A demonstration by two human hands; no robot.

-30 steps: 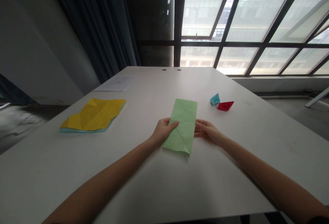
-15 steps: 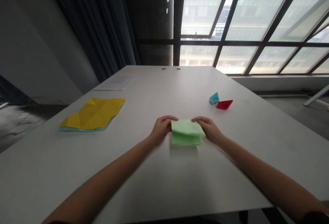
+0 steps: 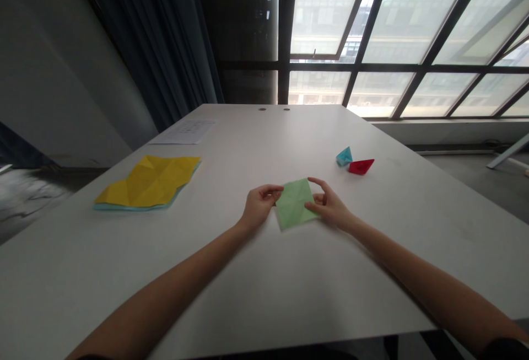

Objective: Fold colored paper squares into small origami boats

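Observation:
A folded square of light green paper with crease lines is held between my two hands, just over the table and slightly turned. My left hand pinches its upper left corner between thumb and fingers. On the right edge, my right hand grips the paper, thumb on its face and index finger stretched up to the top right corner. The fingers behind the sheet are partly hidden.
A small blue folded paper piece and a red paper boat stand to the right on the white table. Creased yellow paper lies over light blue paper at left. A printed sheet lies behind it.
The green paper, whose layers hung apart at the front, now shows as a flat square turned slightly. My right thumb has come onto its face and the index finger has extended upward.

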